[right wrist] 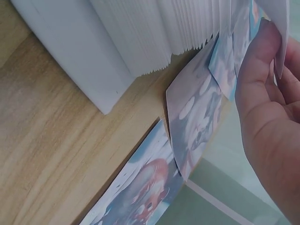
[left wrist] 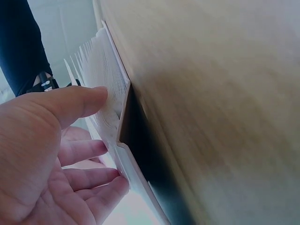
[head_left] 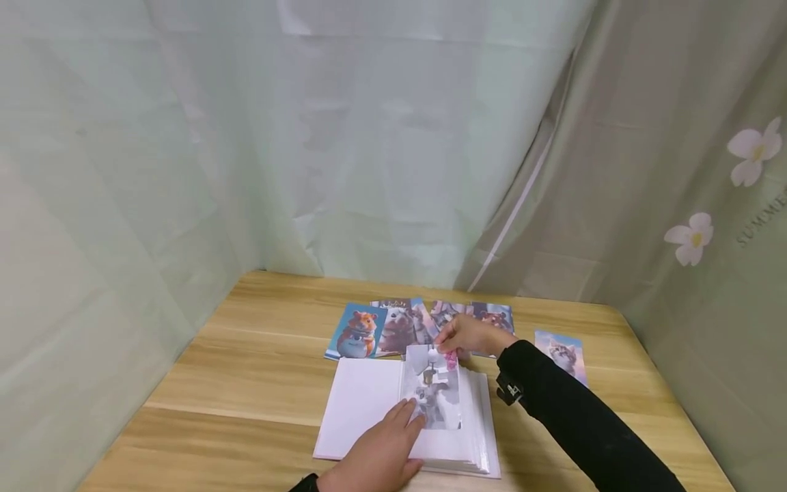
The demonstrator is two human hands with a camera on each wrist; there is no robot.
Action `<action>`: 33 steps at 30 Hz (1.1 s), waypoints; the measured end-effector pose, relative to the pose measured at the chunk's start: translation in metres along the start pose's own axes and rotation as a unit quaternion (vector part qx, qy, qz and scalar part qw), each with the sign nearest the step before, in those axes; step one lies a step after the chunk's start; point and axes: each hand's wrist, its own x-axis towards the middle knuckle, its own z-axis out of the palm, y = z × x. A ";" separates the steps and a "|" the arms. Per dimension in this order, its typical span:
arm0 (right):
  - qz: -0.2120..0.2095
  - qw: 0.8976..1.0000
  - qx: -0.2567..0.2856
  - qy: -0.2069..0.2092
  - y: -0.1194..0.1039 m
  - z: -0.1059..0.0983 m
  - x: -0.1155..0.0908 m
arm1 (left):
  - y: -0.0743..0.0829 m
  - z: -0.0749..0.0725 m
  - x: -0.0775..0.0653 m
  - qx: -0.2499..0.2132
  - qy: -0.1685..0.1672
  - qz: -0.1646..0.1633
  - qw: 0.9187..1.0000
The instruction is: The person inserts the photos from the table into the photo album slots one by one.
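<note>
**Left hand (head_left: 375, 444) on the open album (head_left: 365, 403), right hand (head_left: 470, 335) pinching a picture card (head_left: 441, 406)**

The left hand is at the near side of the album; its fingers are loosely extended, holding nothing. The fingertips touch the right-hand page, near the lower left part of the picture card, and the thumb rests by the page edges. The black sleeve (head_left: 584, 417) of the right arm comes in from the lower right. The right hand grasps the top edge of the picture card between thumb and fingers. This card is over the right-hand page; whether it sits inside a pocket, I cannot tell. The left page is plain white.

Behind the album, several other cards lie in an overlapping row, with a blue hamster card (head_left: 356, 333) at the left end. A kitten card (head_left: 562, 355) lies apart, to the right. All is on a wooden table (head_left: 227, 383), before a pale curtain (head_left: 393, 137).
</note>
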 end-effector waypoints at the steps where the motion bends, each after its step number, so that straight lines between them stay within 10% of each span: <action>1: -0.001 1.000 -0.002 -0.001 0.000 0.001 -0.001 | 0.000 0.000 0.000 0.001 -0.001 0.000 1.000; 33: -0.087 0.987 -0.129 0.036 -0.003 0.013 0.015 | 0.000 0.000 0.000 -0.003 0.001 -0.003 1.000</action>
